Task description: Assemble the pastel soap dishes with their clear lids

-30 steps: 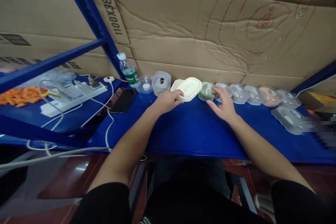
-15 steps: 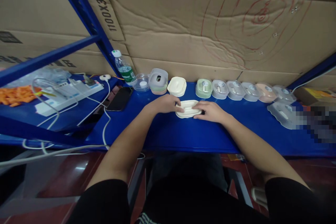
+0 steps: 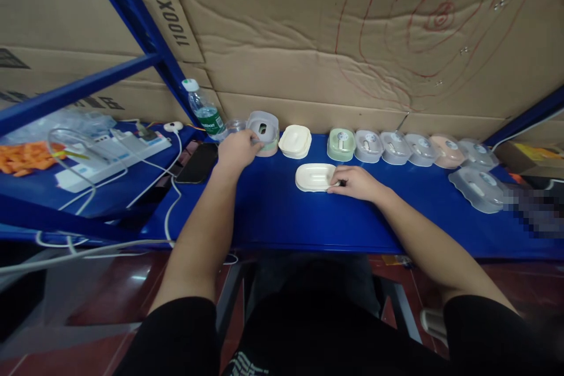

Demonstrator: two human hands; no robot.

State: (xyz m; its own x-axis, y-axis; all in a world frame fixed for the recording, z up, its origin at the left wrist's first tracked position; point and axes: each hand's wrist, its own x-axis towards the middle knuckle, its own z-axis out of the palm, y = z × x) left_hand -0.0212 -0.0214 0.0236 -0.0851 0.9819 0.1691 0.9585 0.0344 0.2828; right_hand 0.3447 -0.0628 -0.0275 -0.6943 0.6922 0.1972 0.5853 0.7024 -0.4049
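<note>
From the head cam, the right hand (image 3: 356, 183) has its fingers closed on the near-right end of the cream tray (image 3: 314, 177), pinching it, so that end of the tray is covered up. The rest of the tray sticks out left of that grip, on the blue table (image 3: 282, 217). Way over left of the pinch, the left hand (image 3: 237, 151) is at the stack of containers (image 3: 269, 136), fingers bent over its near-left side; can't tell if they're actually gripping. That hand also blocks most of the clear tub (image 3: 235, 124) behind it. Up and left of the right-hand grip there's a cream stack (image 3: 295, 140), and just beyond the grip a green box (image 3: 341, 144), label too small to read.
</note>
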